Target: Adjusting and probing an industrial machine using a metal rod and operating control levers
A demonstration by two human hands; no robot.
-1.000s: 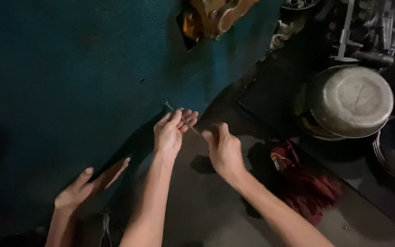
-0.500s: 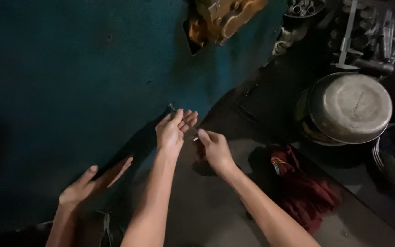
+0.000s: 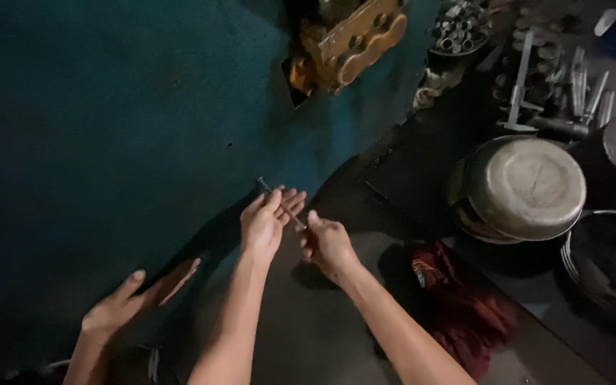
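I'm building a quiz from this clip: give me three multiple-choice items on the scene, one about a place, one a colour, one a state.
1. Where is the upturned metal bowl?
A. right of the hands
B. left of the hands
C. in the hands

2. What colour is the crumpled cloth?
A. white
B. dark red
C. yellow

3. How is the thin metal rod held?
A. lying loose
B. by the left hand alone
C. between left hand and right hand

Answers: A, it sits on the right; B, red folds show; C, both hands touch it.
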